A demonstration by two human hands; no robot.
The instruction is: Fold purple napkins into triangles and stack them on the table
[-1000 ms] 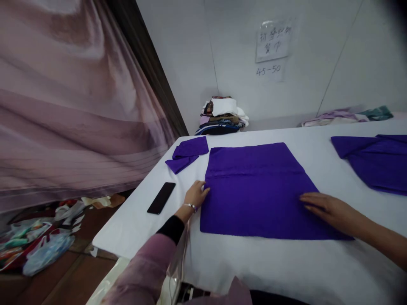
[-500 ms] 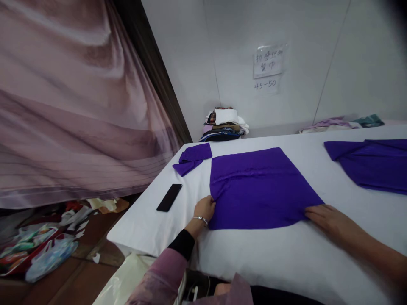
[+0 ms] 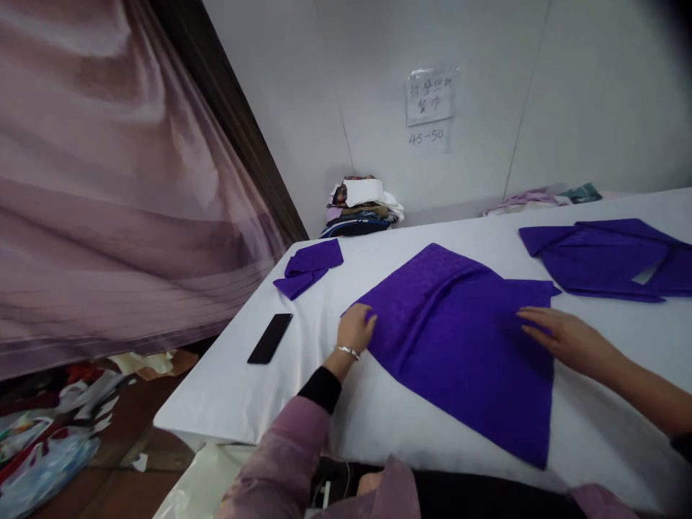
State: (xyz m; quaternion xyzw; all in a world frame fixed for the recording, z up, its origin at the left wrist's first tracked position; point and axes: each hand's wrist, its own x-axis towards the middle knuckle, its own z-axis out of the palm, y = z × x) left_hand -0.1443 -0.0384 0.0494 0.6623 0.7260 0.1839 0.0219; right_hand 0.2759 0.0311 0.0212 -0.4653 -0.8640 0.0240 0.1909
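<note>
A purple cloth napkin [image 3: 465, 353] lies spread at an angle on the white-covered table [image 3: 216, 396], with a raised crease across its left part. My left hand [image 3: 355, 328] is at its left corner, fingers curled on the edge of the fabric; the fingertips are partly hidden. Over the right side of the napkin is my right hand [image 3: 556, 335], its fingers stretched and the thumb apart, gripping nothing that I can see. One corner of the cloth points toward me near the front edge of the table.
A smaller folded purple cloth [image 3: 313, 265] and a black phone [image 3: 270, 339] lie to the left. More purple cloth [image 3: 600, 256] is at the right. Behind stands a stack of folded fabrics [image 3: 362, 205]. A pink curtain [image 3: 135, 216] hangs at the left; bags [image 3: 48, 468] litter the floor.
The napkin has turned from lying nearly square to an angle, one corner now toward me. My right hand has lifted its fingers off the cloth's edge. The view has shifted slightly right.
</note>
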